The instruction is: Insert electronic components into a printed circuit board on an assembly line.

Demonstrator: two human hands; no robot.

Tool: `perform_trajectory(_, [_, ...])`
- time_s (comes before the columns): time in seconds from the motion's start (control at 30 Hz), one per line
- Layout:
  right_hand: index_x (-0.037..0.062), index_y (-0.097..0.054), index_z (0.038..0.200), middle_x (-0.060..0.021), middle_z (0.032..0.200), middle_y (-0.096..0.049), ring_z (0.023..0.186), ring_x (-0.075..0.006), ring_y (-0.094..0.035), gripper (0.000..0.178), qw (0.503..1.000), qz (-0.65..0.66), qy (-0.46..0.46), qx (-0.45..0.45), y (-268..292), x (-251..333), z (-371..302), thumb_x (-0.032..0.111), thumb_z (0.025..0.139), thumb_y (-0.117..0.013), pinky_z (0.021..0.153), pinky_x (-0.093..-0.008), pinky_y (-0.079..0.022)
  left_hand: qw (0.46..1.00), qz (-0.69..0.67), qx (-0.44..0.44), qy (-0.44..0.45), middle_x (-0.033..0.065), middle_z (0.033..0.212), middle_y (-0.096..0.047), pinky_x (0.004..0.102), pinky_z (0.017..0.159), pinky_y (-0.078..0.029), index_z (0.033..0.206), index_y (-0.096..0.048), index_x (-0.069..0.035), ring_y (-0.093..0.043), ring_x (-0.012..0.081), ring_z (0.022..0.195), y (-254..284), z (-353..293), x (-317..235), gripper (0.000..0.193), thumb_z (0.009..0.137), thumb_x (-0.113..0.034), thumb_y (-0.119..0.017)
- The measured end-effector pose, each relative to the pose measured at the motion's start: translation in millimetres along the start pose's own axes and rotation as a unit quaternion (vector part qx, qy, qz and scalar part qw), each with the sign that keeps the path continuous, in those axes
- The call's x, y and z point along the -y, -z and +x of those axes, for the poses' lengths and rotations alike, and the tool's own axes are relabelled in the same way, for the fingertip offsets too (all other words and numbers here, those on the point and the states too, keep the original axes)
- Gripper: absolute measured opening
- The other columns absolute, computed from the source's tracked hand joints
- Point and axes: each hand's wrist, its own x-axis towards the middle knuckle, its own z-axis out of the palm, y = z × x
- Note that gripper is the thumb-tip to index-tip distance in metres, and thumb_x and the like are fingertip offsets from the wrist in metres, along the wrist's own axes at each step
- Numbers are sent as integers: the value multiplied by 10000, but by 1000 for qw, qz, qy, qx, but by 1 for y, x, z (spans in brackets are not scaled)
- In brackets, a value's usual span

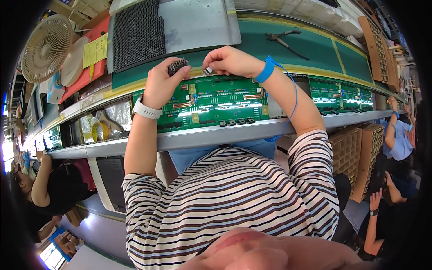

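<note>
My left hand point(163, 82), with a white watch on its wrist, is closed round a clump of small black electronic components point(177, 67) with thin leads. Just to the right, my right hand point(235, 62) pinches a small black-and-silver component point(208, 70) between thumb and fingers. A blue wrist strap point(267, 69) circles that wrist, its coiled cord hanging down. Both hands hover over the far edge of a long green circuit board point(216, 96). Black parts stand along the board's near edge, and rows of white connectors and resistors run across it.
A tray of densely packed black components point(137, 33) lies beyond my left hand. Pliers point(288, 43) rest on the green mat at far right. More circuit boards point(340, 96) sit along the metal rail point(193, 140). A fan point(47, 48), tape roll point(100, 131) and co-workers are around.
</note>
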Motion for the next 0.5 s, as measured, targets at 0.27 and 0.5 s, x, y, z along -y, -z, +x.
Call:
perform_trajectory(0.27, [41,-583,849,-116,839,-502,746,-307,-549,98,824,-516,199,-122,-32,-10,-3,50,764,-535,646,-383,-450,999,-12,25,17,68,731,-641,217,586,-478,945,-581,37,-620,99,686,-7,-4,0,229,812,-144,-621])
perform_trajectory(0.5, [31,-575,844,-106,876,-500,753,-307,-553,122,802,-545,222,-102,-34,-11,-2,27,734,-522,656,-388,-457,1000,-2,27,12,67,742,-636,221,572,-484,940,-580,34,-631,106,699,-7,-4,2,225,815,-149,-619])
